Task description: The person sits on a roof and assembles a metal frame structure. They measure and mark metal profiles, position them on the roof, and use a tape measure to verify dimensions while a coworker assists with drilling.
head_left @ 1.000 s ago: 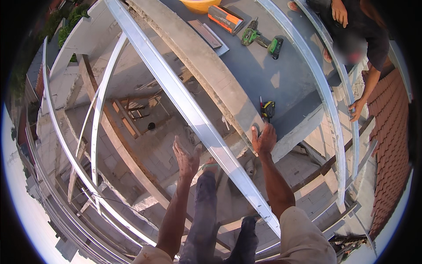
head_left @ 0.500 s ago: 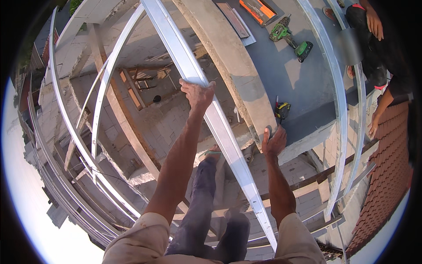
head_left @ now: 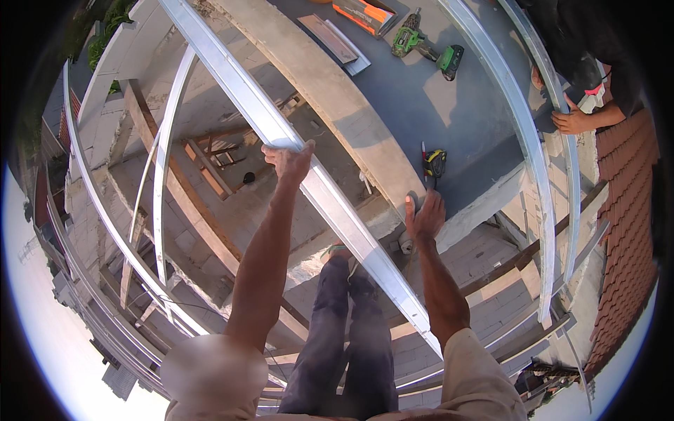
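Note:
A long silvery metal channel (head_left: 344, 214) runs slantwise from the upper left down past my legs. My left hand (head_left: 289, 160) is closed around it near the middle, thumb over the right edge. My right hand (head_left: 425, 214) lies with fingers apart against the near end of a curved-looking concrete ledge (head_left: 323, 77), holding nothing that I can see. Just beyond those fingers sits a yellow and black tape measure (head_left: 435, 163) on the grey slab. A green cordless drill (head_left: 425, 45) lies farther off on that slab.
An orange box (head_left: 365, 14) and flat plates (head_left: 333, 42) rest on the slab. At right, a co-worker's hand (head_left: 572, 119) touches another metal channel (head_left: 570, 189), beside red roof tiles (head_left: 625, 231). Left of my channel, a wooden beam (head_left: 189, 196) spans an opening with a lower level beneath.
My view has shifted, and my legs now stand closer together. Both my hands keep their places on the channel and ledge. The co-worker has leaned in and put a hand on the right-hand channel.

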`<state>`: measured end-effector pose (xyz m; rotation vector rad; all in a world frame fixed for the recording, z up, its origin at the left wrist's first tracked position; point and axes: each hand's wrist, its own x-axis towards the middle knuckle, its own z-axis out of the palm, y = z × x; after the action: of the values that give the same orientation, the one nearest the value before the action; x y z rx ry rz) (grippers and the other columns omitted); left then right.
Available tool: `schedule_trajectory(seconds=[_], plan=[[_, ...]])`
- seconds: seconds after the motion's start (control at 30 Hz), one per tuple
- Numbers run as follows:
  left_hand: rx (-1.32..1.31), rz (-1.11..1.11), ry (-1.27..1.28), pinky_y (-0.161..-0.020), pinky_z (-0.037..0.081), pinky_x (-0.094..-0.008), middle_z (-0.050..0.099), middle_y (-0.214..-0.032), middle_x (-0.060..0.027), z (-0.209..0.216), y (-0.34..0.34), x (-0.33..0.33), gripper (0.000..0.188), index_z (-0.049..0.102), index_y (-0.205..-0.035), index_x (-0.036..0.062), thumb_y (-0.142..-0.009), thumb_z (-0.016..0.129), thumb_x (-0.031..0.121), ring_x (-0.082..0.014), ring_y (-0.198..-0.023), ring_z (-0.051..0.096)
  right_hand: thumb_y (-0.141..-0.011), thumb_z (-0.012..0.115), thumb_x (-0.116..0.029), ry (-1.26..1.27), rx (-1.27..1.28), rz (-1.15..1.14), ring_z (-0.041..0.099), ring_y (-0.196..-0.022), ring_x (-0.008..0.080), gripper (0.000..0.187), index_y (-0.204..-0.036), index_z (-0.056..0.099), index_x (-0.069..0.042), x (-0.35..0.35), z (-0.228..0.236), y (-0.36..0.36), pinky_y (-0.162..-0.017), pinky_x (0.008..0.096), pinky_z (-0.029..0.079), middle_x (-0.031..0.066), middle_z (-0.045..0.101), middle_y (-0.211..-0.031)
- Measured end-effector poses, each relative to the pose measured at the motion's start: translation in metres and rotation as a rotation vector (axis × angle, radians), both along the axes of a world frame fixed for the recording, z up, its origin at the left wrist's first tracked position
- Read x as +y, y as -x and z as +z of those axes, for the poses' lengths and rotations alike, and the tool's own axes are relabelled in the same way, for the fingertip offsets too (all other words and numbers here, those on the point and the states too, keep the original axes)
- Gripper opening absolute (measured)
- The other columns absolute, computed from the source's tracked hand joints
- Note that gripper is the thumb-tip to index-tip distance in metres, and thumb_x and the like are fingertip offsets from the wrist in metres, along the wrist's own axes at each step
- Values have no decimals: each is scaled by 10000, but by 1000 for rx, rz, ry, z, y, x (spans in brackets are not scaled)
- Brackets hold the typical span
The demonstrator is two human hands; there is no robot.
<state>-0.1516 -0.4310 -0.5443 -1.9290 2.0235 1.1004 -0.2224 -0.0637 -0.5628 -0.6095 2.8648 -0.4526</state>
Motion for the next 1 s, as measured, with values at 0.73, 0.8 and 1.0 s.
schedule_trajectory(seconds=[0.73, 0.8, 1.0], plan=[[47, 99, -148, -1154, 459, -487, 171, -1528, -319, 17, 3, -1, 1404, -156, -1552, -77, -781, 929, 370, -450, -1437, 352, -916, 707, -544, 56, -43, -4, 567, -1193, 405, 705, -1384, 515, -53, 1, 2, -1, -967, 545, 467, 178, 584, -1268], [46, 101, -120, -1153, 462, -502, 179, -1524, -318, 10, 0, -2, 1395, -151, -1552, -60, -779, 931, 363, -464, -1430, 362, -907, 716, -548, 64, -29, 14, 567, -1192, 405, 720, -1386, 513, -50, 0, 2, 1, -964, 543, 467, 177, 585, -1270], [-9, 123, -164, -1139, 471, -560, 224, -1506, -300, 20, 12, 2, 1377, -125, -1566, -7, -774, 932, 384, -503, -1383, 436, -887, 730, -588, 16, -116, -17, 565, -1224, 407, 775, -1402, 515, -50, 5, 0, 1, -1004, 551, 457, 186, 587, -1295]])
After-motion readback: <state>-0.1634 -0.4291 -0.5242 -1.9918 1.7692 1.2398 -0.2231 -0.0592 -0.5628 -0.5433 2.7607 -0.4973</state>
